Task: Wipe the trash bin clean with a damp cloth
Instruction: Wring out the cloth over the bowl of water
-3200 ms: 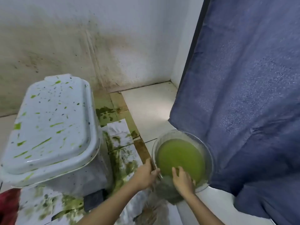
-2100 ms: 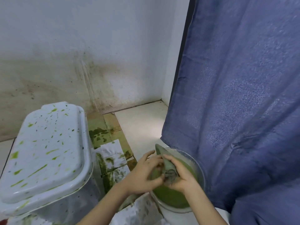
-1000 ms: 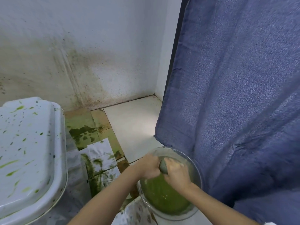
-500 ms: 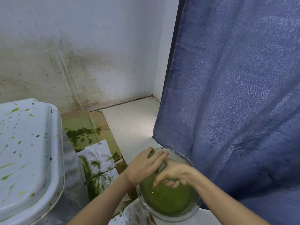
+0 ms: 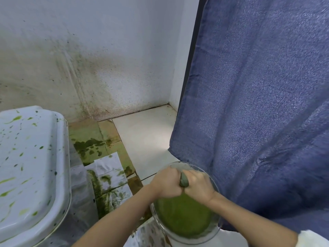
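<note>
A white trash bin (image 5: 30, 168) with a closed lid spattered in green stands at the left. At the lower middle, a clear glass bowl (image 5: 216, 230) holds green water. Above it, my left hand (image 5: 167, 182) and my right hand (image 5: 199, 187) both grip a rolled, green-stained cloth (image 5: 183, 180), fists side by side. Only a short twisted piece of the cloth shows between the hands.
Stained paper sheets (image 5: 106, 175) lie on the floor between the bin and the bowl, with green puddles (image 5: 89, 143) on the tiles. A blue curtain (image 5: 258, 104) hangs at the right, close behind the bowl. A dirty white wall (image 5: 89, 59) runs behind.
The cloth came out of the bowl and my hands closed on it. My right hand's fingers, loose half a second ago, now clench the cloth beside my left fist.
</note>
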`<state>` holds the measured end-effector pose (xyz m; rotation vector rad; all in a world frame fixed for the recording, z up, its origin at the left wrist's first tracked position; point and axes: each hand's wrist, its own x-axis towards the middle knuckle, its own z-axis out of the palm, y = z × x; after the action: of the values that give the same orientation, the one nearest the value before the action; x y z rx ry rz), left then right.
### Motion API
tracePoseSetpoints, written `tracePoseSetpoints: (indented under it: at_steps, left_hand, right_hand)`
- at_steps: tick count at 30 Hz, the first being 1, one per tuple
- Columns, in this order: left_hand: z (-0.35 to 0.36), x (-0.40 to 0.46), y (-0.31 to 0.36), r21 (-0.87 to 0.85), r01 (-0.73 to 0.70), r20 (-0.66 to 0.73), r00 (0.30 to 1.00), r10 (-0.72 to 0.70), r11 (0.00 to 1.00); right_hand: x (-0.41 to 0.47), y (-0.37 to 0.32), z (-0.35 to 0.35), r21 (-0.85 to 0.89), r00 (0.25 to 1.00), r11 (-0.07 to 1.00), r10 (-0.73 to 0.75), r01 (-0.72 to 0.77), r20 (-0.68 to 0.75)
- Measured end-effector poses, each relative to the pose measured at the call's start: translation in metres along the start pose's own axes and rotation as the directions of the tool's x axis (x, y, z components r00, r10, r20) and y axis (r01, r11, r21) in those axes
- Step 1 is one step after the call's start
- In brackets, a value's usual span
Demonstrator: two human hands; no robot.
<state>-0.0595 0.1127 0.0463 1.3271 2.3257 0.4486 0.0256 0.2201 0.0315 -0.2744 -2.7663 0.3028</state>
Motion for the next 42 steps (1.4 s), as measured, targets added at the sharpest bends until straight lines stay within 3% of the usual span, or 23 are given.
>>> tracePoseSetpoints:
  at_steps: [3, 6, 10, 12, 14, 15, 17, 18, 20, 22, 24, 27, 29, 33, 35, 40, 42]
  left_hand:
    - [-0.004, 0.001, 0.0, -0.085, -0.059, -0.012, 0.998, 0.058, 0.995]
    - [-0.014, 0.005, 0.0, -0.087, -0.116, -0.019, 0.993, 0.114, 0.989]
    - [-0.002, 0.007, -0.014, 0.029, -0.068, -0.056, 0.996, 0.069, 0.997]
    - [0.002, 0.001, -0.02, -0.051, -0.027, -0.049, 0.998, 0.025, 0.998]
    - [-0.004, -0.012, -0.017, -0.268, 0.066, -0.043, 0.996, -0.08, 0.961]
    - [-0.009, -0.019, -0.013, -0.454, 0.136, -0.023, 0.986, -0.164, 0.881]
    - [-0.026, -0.032, 0.0, -0.777, 0.231, 0.07, 0.956, -0.285, 0.586]
    - [-0.035, -0.039, 0.007, -0.868, 0.235, 0.101, 0.946, -0.308, 0.437]
    - [-0.051, -0.05, 0.017, -0.93, 0.173, 0.051, 0.934, -0.352, 0.325]
    - [-0.066, -0.062, 0.022, -0.924, 0.068, -0.101, 0.907, -0.41, 0.377]
    - [-0.086, -0.077, 0.026, -0.869, -0.016, -0.261, 0.864, -0.43, 0.494]
    - [-0.124, -0.106, 0.036, -0.777, -0.093, -0.38, 0.858, -0.345, 0.623]
    - [-0.148, -0.127, 0.044, -0.746, -0.135, -0.42, 0.855, -0.304, 0.652]
    - [-0.186, -0.169, 0.054, -0.705, -0.14, -0.519, 0.77, -0.371, 0.695]
    - [-0.2, -0.191, 0.054, -0.686, -0.13, -0.528, 0.767, -0.366, 0.716]
    - [-0.228, -0.244, 0.042, -0.625, -0.188, -0.576, 0.766, -0.285, 0.758]
    - [-0.238, -0.265, 0.037, -0.611, -0.197, -0.602, 0.745, -0.288, 0.767]
  right_hand:
    - [0.003, 0.005, -0.001, -0.032, 0.958, 0.981, -0.192, 0.189, -0.215]
    - [0.009, 0.009, 0.006, -0.068, 0.947, 0.984, -0.18, 0.167, -0.265]
    - [0.004, 0.001, 0.005, -0.082, 0.985, 0.997, 0.004, -0.018, -0.172]
    - [-0.002, -0.005, 0.002, -0.074, 0.986, 0.986, 0.14, -0.146, -0.086]
    - [-0.005, -0.016, -0.007, 0.006, 0.95, 0.95, 0.312, -0.312, -0.034]
    - [-0.005, -0.022, -0.013, 0.039, 0.925, 0.925, 0.379, -0.379, -0.002]
    - [-0.002, -0.033, -0.026, 0.069, 0.905, 0.903, 0.424, -0.424, 0.019]
    - [-0.001, -0.039, -0.033, 0.07, 0.902, 0.9, 0.43, -0.431, 0.03]
    - [0.001, -0.05, -0.049, 0.1, 0.894, 0.889, 0.442, -0.447, 0.067]
    - [0.003, -0.058, -0.066, 0.156, 0.888, 0.88, 0.422, -0.449, 0.181]
    - [0.006, -0.064, -0.087, 0.334, 0.879, 0.831, 0.334, -0.445, 0.339]
    - [0.014, -0.083, -0.122, 0.702, 0.885, 0.566, 0.117, -0.432, 0.45]
    - [0.019, -0.104, -0.145, 0.808, 0.905, 0.414, 0.121, -0.42, 0.408]
    - [0.028, -0.149, -0.179, 0.885, 0.902, 0.203, 0.205, -0.418, 0.379]
    - [0.033, -0.17, -0.193, 0.889, 0.884, 0.107, 0.215, -0.445, 0.416]
    - [0.044, -0.217, -0.209, 0.916, 0.907, -0.077, 0.128, -0.395, 0.402]
    - [0.048, -0.235, -0.215, 0.925, 0.924, -0.073, 0.056, -0.373, 0.378]
